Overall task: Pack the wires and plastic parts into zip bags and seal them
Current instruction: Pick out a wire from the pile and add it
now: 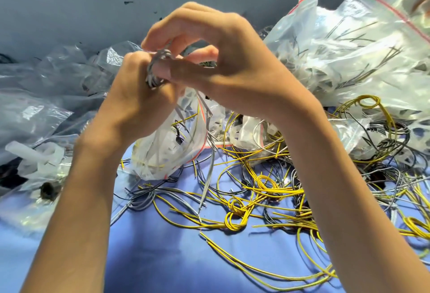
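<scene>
At upper centre of the frame, winding a gray wire bundle [157, 67] into a small coil, both hands pressed together around it.

Grips the coil in the curled left hand [137, 99] and pinches its top loops with the right hand [228, 60], probably to keep the turns tight and compact enough to bag. Lets a loose tail [210, 153] dangle down mid-frame in front of a part-filled zip bag [167, 150] with a red-striped mouth, just below the hands. Looks thin and springy, several gray strands side by side; likely to unwind if released. Farther out: tangled yellow wires [263, 188], some knotted, across the lower right on the blue table [162, 257]; stuffed bags [349, 48] at upper right; white plastic parts [35, 155] at lower left.
</scene>
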The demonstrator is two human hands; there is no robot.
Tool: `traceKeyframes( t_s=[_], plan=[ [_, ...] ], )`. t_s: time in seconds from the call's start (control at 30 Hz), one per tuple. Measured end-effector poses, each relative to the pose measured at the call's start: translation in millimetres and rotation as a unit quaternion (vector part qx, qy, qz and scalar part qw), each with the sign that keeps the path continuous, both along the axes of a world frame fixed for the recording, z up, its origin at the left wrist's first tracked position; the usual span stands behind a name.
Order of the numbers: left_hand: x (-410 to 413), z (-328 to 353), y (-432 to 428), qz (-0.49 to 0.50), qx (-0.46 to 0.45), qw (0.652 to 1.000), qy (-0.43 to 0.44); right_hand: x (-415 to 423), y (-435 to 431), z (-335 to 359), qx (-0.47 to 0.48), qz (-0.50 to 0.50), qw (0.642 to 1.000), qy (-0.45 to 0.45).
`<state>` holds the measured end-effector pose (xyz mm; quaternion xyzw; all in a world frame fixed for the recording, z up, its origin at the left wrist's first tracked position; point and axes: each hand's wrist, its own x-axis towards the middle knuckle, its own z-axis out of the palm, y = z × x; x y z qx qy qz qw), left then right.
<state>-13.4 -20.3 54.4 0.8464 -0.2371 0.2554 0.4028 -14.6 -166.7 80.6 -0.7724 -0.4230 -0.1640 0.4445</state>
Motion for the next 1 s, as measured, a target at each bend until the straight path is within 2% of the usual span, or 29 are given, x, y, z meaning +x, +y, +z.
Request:
traceKeyframes(
  t_s=[0.1, 0.2, 0.3, 0.5, 0.6, 0.77, 1.0],
  plan=[
    [-0.2, 2.2, 2.8, 0.001, -0.021, 1.0, 0.014, 7.6, -1.8, -2.7, -0.06, -0.039, 0.997, 0.018],
    [-0.8, 3.5, 4.3, 0.006, -0.087, 0.995, 0.039, 11.6, -6.2, -6.8, -0.119, -0.028, 0.991, 0.057],
    [-1.4, 5.4, 1.6, 0.0, -0.098, 0.993, 0.068, 16.1, -8.0, -10.3, -0.162, -0.031, 0.986, 0.035],
    [2.7, 1.4, 1.8, 0.026, -0.055, 0.992, 0.109, 18.7, -0.3, -15.3, -0.173, -0.067, 0.983, 0.009],
    [2.3, 2.1, 0.3, 0.039, -0.079, 0.989, 0.119, 19.4, -2.5, -14.4, -0.152, -0.077, 0.985, -0.004],
    [-1.9, 4.7, -3.0, 0.055, -0.109, 0.986, 0.117, 21.1, 2.5, -15.7, -0.156, -0.117, 0.978, -0.077],
    [-2.6, 6.8, -3.2, 0.046, -0.147, 0.98, 0.128, 22.3, 8.9, -16.3, -0.145, -0.143, 0.976, -0.082]
  ],
)
